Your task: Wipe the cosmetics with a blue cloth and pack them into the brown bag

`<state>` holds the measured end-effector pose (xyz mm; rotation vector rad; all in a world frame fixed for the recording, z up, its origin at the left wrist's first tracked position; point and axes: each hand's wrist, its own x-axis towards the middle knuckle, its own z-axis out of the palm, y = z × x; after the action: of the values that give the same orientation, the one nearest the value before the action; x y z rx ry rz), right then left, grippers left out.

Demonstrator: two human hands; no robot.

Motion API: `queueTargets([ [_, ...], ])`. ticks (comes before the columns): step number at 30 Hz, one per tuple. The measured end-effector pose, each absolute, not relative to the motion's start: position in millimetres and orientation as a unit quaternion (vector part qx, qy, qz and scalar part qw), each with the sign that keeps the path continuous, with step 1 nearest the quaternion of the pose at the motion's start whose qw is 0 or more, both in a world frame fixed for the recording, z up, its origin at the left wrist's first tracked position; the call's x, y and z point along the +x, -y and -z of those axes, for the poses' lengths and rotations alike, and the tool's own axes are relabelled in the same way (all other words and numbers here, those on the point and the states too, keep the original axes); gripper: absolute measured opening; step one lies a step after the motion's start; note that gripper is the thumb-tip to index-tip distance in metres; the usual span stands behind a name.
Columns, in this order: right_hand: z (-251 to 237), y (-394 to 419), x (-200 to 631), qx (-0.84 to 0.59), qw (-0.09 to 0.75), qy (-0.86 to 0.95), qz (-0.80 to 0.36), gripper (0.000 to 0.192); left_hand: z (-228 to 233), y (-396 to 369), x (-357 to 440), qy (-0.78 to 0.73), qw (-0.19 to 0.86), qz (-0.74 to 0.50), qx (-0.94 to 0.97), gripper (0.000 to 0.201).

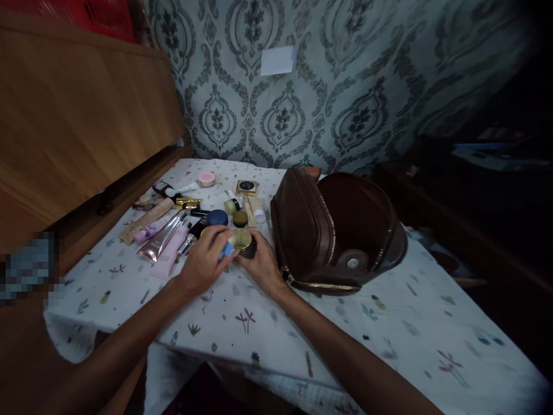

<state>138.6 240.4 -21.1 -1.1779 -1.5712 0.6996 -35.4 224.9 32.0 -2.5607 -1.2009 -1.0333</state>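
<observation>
My right hand is closed around the side of a round cosmetic jar with a gold lid. My left hand pinches a small blue cloth-like piece against the jar's left side; its exact kind is unclear. Just beyond the hands are a blue-lidded round container and a small olive-gold-lidded jar. To the left of my left hand lie several tubes, among them a pink tube and a rose-metallic tube. A brown leather bag stands unzipped, its flap spread, beside my right hand.
A white printed cloth covers the table. Farther back sit a pink round compact and a square gold-edged case. Wooden furniture borders the left side, patterned wallpaper the back, and dark furniture the right.
</observation>
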Motion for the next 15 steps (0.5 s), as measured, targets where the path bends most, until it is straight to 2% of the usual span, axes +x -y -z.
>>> queueTargets([
  [4, 26, -238, 137, -0.468, 0.52, 0.675, -0.237, 0.039, -29, -234, -7, 0.358, 0.078, 0.264, -0.892, 0.037],
  [7, 28, -239, 138, -0.462, 0.525, 0.675, -0.233, 0.039, -31, -243, 3, 0.393, 0.023, 0.254, -0.884, 0.034],
  [11, 21, -239, 139, -0.451, 0.512, 0.681, -0.265, 0.042, -39, -254, 5, 0.41, -0.065, 0.299, -0.859, 0.033],
  [15, 10, -233, 140, -0.481, 0.452, 0.686, -0.305, 0.052, -43, -260, 3, 0.414, -0.162, 0.386, -0.808, 0.035],
])
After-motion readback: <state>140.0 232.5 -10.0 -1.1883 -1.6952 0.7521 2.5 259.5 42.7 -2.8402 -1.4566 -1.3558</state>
